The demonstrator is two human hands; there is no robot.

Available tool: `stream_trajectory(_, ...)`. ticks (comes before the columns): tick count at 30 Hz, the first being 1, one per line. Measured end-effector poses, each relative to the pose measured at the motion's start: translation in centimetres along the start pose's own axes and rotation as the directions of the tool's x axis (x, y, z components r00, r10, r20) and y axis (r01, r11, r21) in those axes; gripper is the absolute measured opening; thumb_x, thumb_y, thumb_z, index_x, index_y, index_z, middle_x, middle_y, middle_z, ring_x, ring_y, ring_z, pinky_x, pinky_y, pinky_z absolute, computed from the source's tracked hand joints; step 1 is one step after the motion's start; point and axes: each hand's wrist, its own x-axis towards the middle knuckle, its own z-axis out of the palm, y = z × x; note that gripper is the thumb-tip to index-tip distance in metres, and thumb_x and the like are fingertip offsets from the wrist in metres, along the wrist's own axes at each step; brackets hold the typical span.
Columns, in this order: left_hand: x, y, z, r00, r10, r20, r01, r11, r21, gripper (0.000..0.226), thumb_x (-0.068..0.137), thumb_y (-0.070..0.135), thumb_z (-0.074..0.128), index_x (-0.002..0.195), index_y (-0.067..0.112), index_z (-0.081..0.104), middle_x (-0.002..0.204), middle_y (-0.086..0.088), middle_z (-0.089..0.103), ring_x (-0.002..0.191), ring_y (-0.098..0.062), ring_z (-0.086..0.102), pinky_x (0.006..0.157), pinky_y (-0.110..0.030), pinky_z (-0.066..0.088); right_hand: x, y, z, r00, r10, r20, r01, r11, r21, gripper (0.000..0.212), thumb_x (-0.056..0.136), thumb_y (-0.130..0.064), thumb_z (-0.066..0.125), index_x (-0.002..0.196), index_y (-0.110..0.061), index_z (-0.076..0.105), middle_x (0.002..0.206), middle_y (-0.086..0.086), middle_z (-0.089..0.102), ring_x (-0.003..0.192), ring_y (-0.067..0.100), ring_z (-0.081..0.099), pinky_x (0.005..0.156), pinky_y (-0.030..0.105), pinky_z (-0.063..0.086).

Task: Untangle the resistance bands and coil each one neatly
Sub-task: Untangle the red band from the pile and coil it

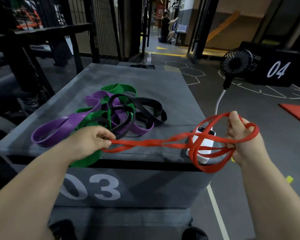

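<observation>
Status: thin red rubber resistance band (151,142) is off the surface, strung in the air between both my hands, over the near edge of the grey padded box top (154,80). Left hand (92,139) pinches one twisted end of it between thumb and curled fingertips, just above the near edge, left of centre. Right hand (241,135) sits past the near right corner, thumb up. Thumb and forefinger clamp an upper loop, the lower fingers are curled through more loops, and one strand wraps round the back of the hand. Between the hands the red strands cross and twist over each other several times, and one loop hangs below the near right corner. The other three are in one tangle on the surface, left of centre. The wide purple flat rubber band (62,125) has a loop reaching toward the left edge. The wide green flat rubber band (118,88) runs from the far side of the pile under my left wrist and over the near edge. The black flat rubber band (149,103) is on the right side of the pile, threaded through both. A white rectangular device (206,156) rests at the near right corner, behind the red strands, and a white gooseneck rises from it to a small black round fan (235,62). The front face of the box reads 03.
</observation>
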Motion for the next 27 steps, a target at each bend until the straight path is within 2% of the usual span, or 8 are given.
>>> stream_trajectory(4,-0.2,-0.1,0.5,0.999,0.038,-0.016,-0.035,0.985,0.171,0.014,0.092,0.017,0.062,0.093,0.030,0.066,0.091,0.011,0.067,0.085,-0.001,0.059,0.068,-0.009,0.039,-0.5,0.1,0.6,0.998,-0.004,0.055,0.007,0.999,-0.051,0.040,0.080,-0.050,0.065,0.059,-0.026,0.043,0.049,-0.010,0.028,0.038,0.006,0.021,0.037,0.017,0.018)
stream_trajectory(9,-0.5,0.9,0.5,0.995,0.095,0.035,-0.088,0.981,-0.175,0.009,0.089,0.000,0.059,0.091,0.009,0.063,0.080,-0.005,0.058,0.068,-0.010,0.050,0.063,-0.015,0.040,-0.6,0.4,1.0,0.999,0.017,0.036,-0.013,0.994,-0.105,0.038,0.093,-0.041,0.060,0.063,-0.024,0.043,0.049,-0.008,0.025,0.041,0.008,0.018,0.041,0.022,0.014)
stream_trajectory(12,-0.5,1.0,0.7,0.988,0.125,0.091,-0.094,0.954,-0.284,0.020,0.087,0.024,0.063,0.082,0.005,0.061,0.073,-0.005,0.052,0.068,-0.014,0.046,0.067,-0.027,0.038,-0.6,0.3,1.1,0.999,0.026,0.036,-0.022,0.995,-0.094,0.037,0.091,-0.042,0.062,0.063,-0.024,0.045,0.050,-0.008,0.026,0.041,0.007,0.019,0.042,0.024,0.013)
stream_trajectory(14,-0.3,0.8,0.9,0.989,0.129,0.071,-0.108,0.965,-0.237,0.029,0.084,0.038,0.060,0.067,0.016,0.061,0.061,0.004,0.047,0.059,-0.007,0.042,0.064,-0.028,0.034,-0.7,0.1,1.1,0.999,0.033,0.024,-0.031,0.995,-0.090,0.039,0.093,-0.040,0.060,0.062,-0.025,0.041,0.049,-0.008,0.025,0.041,0.007,0.019,0.045,0.027,0.012)
stream_trajectory(16,0.0,0.7,1.2,0.988,0.155,-0.015,-0.155,0.978,-0.142,0.028,0.086,0.031,0.065,0.061,0.020,0.058,0.053,0.011,0.044,0.051,-0.002,0.038,0.059,-0.027,0.033,-0.8,-0.1,1.1,0.999,0.032,0.002,-0.032,0.996,-0.080,0.039,0.095,-0.038,0.058,0.064,-0.025,0.040,0.048,-0.009,0.026,0.040,0.007,0.019,0.043,0.025,0.013)
stream_trajectory(19,0.0,0.7,1.5,0.977,0.203,-0.063,-0.207,0.977,-0.059,0.021,0.075,0.015,0.079,0.079,0.025,0.061,0.072,0.009,0.057,0.063,-0.005,0.046,0.061,-0.016,0.041,-0.8,-0.4,0.9,0.999,0.032,-0.010,-0.032,0.999,-0.027,0.037,0.097,-0.036,0.056,0.067,-0.023,0.039,0.048,-0.010,0.028,0.039,0.005,0.021,0.038,0.021,0.016)
stream_trajectory(24,-0.5,0.9,1.8,0.971,0.195,0.136,-0.211,0.970,0.120,0.068,0.072,0.005,0.079,0.120,0.044,0.050,0.103,0.013,0.054,0.071,-0.001,0.051,0.068,-0.011,0.046,-0.5,-0.1,0.5,0.999,0.037,-0.019,-0.037,0.999,0.005,0.035,0.096,-0.037,0.057,0.069,-0.024,0.040,0.049,-0.011,0.026,0.039,0.005,0.019,0.035,0.018,0.017)
stream_trajectory(27,-0.7,0.8,1.7,0.955,0.100,0.278,-0.179,0.944,0.277,0.050,0.079,0.004,0.071,0.107,0.045,0.063,0.086,0.010,0.063,0.061,-0.001,0.054,0.061,-0.015,0.047,-0.2,0.0,0.0,0.997,0.042,-0.064,-0.043,0.999,-0.016,0.037,0.094,-0.041,0.060,0.066,-0.025,0.040,0.050,-0.010,0.027,0.040,0.006,0.021,0.036,0.017,0.020)
